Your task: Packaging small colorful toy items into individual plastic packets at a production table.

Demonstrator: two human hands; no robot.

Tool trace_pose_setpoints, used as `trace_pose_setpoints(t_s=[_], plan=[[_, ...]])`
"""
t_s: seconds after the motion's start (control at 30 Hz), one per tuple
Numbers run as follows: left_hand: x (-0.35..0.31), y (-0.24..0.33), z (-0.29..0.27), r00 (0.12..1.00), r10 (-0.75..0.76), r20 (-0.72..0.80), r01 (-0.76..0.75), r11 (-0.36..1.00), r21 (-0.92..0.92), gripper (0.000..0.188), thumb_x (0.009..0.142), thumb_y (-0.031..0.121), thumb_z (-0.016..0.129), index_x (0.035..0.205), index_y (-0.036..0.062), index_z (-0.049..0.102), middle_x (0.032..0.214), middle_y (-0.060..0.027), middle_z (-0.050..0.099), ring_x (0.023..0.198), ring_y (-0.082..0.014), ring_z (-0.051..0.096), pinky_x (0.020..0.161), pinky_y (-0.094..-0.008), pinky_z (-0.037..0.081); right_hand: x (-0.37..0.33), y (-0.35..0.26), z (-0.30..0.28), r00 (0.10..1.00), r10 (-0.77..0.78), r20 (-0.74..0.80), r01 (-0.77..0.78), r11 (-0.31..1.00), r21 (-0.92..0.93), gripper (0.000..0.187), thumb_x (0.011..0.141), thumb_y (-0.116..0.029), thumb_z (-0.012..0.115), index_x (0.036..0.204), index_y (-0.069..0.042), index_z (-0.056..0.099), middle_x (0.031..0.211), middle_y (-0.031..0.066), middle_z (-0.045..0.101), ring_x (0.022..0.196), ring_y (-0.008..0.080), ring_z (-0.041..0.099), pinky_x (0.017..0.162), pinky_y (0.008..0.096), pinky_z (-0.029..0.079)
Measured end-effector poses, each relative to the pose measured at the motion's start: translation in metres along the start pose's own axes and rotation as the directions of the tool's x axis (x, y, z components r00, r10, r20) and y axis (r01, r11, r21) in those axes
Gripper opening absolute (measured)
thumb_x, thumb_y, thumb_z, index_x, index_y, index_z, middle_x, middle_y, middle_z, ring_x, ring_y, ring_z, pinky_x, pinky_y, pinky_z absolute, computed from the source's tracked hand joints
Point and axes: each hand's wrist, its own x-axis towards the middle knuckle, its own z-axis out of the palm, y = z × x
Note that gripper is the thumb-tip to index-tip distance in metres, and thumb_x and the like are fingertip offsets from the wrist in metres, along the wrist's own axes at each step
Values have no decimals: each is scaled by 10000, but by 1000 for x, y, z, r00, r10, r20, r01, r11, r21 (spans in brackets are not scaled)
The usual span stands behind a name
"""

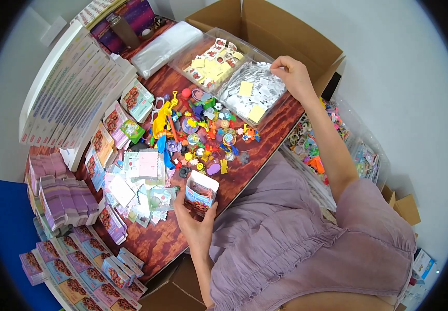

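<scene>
My left hand [195, 223] is wrapped round a small printed cardboard box [201, 194], held upright at the table's near edge. The box's white top flap stands up, and something reddish shows inside. Over the right corner of a clear plastic tray [265, 120] my right hand [295, 75] is closed, thumb and fingers together beside the white paper slips [250, 85]. Whatever its fingertips pinch, if anything, cannot be made out. Two yellow notes [246, 88] lie on the slips. The tray's other compartment holds yellow and red-printed stickers [214, 63].
Small colourful toys [203, 129] are heaped mid-table. Left of them lie pastel paper cards [143, 168], packs of small boxes [66, 202] and stacked printed boxes [84, 269]. A clear plastic sheet [167, 46] and a cardboard carton [270, 31] are behind. A bin of trinkets [358, 140] stands right.
</scene>
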Motion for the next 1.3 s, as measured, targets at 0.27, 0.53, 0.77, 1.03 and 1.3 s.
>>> trace_pose_setpoints(t_s=[0.27, 0.53, 0.77, 1.03, 1.3], plan=[[1, 5, 2, 1000, 22, 19, -22, 1000, 11, 714, 754, -36, 784, 1350, 2, 393, 1171, -109, 544, 1032, -165, 588, 808, -295, 542, -16, -7, 46, 967, -12, 255, 0, 999, 46, 76, 816, -100, 699, 845, -47, 654, 841, 44, 579, 763, 163, 573, 654, 303, 455], [-3, 5, -5, 1000, -13, -10, 13, 1000, 19, 730, 742, 0, 803, 1347, 0, 394, 1157, -105, 525, 1010, -171, 582, 806, -304, 545, -32, -23, 63, 985, -75, 157, 117, 954, -275, 86, 786, -59, 687, 828, -19, 624, 906, 120, 575, 867, 272, 592, 758, 338, 461], [-3, 13, -2, 996, 48, -81, -36, 990, 137, 731, 713, 27, 825, 1327, -11, 428, 1172, -132, 513, 1035, -211, 556, 834, -330, 518, -36, -63, 26, 772, 91, 629, -618, 341, 709, 75, 887, -61, 674, 930, -41, 616, 778, 23, 620, 537, 54, 504, 450, 199, 341], [2, 29, 3, 973, 203, -106, -161, 935, 315, 748, 699, 85, 822, 1332, 5, 433, 1262, -219, 515, 1169, -403, 515, 961, -448, 446, -113, -152, 72, 587, 48, 808, -597, 700, 392, 29, 858, -45, 670, 862, -23, 653, 758, 21, 634, 629, 78, 605, 508, 242, 465], [-13, 10, -3, 946, 214, -243, -123, 932, 340, 735, 697, 97, 838, 1316, 4, 454, 1222, -196, 522, 1129, -366, 533, 945, -418, 446, -139, -188, 100, 700, -246, 670, -123, 883, 453, 67, 813, -10, 688, 847, 10, 633, 795, 62, 595, 710, 147, 580, 622, 302, 447]])
